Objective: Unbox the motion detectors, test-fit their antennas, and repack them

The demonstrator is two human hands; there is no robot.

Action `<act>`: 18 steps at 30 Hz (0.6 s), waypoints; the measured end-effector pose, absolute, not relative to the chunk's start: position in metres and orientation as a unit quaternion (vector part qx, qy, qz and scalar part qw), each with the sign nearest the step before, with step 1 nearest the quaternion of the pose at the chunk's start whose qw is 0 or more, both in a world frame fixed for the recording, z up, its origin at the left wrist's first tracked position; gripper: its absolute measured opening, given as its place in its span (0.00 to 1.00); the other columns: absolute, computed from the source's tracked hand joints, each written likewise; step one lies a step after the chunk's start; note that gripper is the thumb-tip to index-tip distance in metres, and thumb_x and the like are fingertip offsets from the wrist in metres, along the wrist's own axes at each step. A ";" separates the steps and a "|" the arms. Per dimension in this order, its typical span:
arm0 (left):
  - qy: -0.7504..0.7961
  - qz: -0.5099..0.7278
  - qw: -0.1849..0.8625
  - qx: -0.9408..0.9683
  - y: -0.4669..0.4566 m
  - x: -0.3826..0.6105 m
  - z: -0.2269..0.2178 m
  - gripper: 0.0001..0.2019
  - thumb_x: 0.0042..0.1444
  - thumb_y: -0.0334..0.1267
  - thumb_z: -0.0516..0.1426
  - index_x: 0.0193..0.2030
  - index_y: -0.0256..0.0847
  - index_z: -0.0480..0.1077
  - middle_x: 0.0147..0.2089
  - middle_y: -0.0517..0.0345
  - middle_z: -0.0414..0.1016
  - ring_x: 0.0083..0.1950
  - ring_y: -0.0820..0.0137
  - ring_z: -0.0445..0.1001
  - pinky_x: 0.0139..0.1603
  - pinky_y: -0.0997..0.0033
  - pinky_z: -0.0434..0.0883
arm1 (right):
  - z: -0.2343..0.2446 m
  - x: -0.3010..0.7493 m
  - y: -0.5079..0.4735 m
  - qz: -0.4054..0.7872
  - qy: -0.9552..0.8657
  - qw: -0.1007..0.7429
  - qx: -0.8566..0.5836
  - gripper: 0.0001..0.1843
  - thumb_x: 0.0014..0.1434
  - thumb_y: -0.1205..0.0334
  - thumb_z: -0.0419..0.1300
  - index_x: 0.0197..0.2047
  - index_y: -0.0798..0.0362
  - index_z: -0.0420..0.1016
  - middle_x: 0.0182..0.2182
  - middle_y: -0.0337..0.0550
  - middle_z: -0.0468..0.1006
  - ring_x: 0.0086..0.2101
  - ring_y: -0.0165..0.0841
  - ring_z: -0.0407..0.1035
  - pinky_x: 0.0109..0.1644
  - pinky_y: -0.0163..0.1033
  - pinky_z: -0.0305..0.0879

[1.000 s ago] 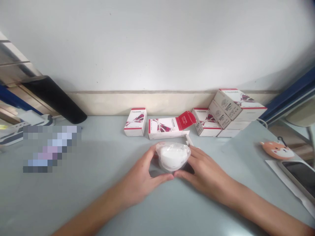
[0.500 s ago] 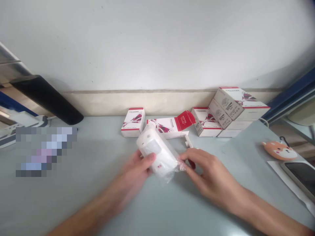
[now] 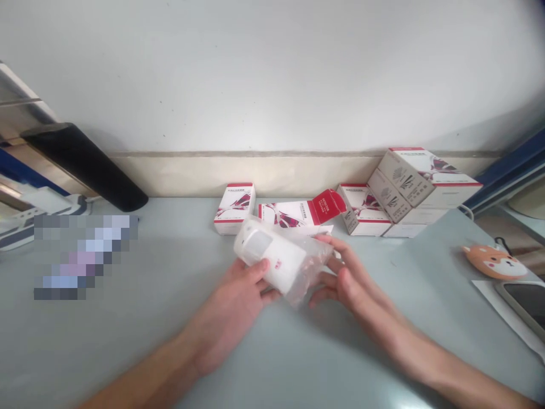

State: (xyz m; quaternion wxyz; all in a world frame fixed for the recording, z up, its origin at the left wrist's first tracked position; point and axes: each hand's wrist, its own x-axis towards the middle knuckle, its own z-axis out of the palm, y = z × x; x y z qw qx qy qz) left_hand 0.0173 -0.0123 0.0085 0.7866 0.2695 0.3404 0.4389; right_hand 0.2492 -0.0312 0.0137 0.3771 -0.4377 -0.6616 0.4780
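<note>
A white plastic device (image 3: pixel 269 254) wrapped in a clear plastic bag (image 3: pixel 305 274) is held above the grey table (image 3: pixel 170 318). My left hand (image 3: pixel 232 307) is closed round the device from below, thumb on its side. My right hand (image 3: pixel 347 272) grips the loose open end of the bag with its fingers curled. Just behind them lies an open red-and-white box (image 3: pixel 298 213) with its red flap up.
A closed red-and-white box (image 3: pixel 234 207) stands left of the open one. Several more such boxes (image 3: pixel 404 190) are stacked at the back right against the wall. An orange animal-shaped item (image 3: pixel 494 260) and a phone (image 3: pixel 525 301) lie at the right. A black object (image 3: pixel 85 165) leans at left.
The bagged device went from resting between both hands to being lifted and turned lengthwise. My right hand has shifted to the bag's open end.
</note>
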 end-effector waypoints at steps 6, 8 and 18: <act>0.369 0.418 0.766 0.321 -0.018 0.021 0.015 0.22 0.65 0.40 0.65 0.64 0.43 0.72 0.65 0.43 0.78 0.60 0.45 0.80 0.59 0.44 0.75 | 0.006 0.225 -0.039 0.644 -0.490 0.411 -0.420 0.18 0.71 0.45 0.62 0.53 0.48 0.67 0.35 0.40 0.81 0.36 0.33 0.75 0.44 0.40 0.74; 0.379 0.439 0.751 0.316 -0.018 0.022 0.012 0.26 0.64 0.39 0.66 0.67 0.46 0.69 0.66 0.45 0.77 0.64 0.46 0.77 0.63 0.44 0.74 | 0.005 0.226 -0.034 0.633 -0.492 0.421 -0.424 0.15 0.71 0.47 0.62 0.46 0.50 0.70 0.32 0.39 0.79 0.33 0.31 0.73 0.42 0.38 0.72; 0.441 0.459 0.635 0.437 -0.011 0.018 0.019 0.48 0.58 0.40 0.71 0.75 0.68 0.46 0.70 0.52 0.70 0.66 0.52 0.76 0.64 0.45 0.76 | 0.013 0.246 -0.022 0.602 -0.477 0.491 -0.411 0.10 0.72 0.53 0.61 0.43 0.49 0.68 0.30 0.34 0.75 0.32 0.29 0.66 0.40 0.37 0.62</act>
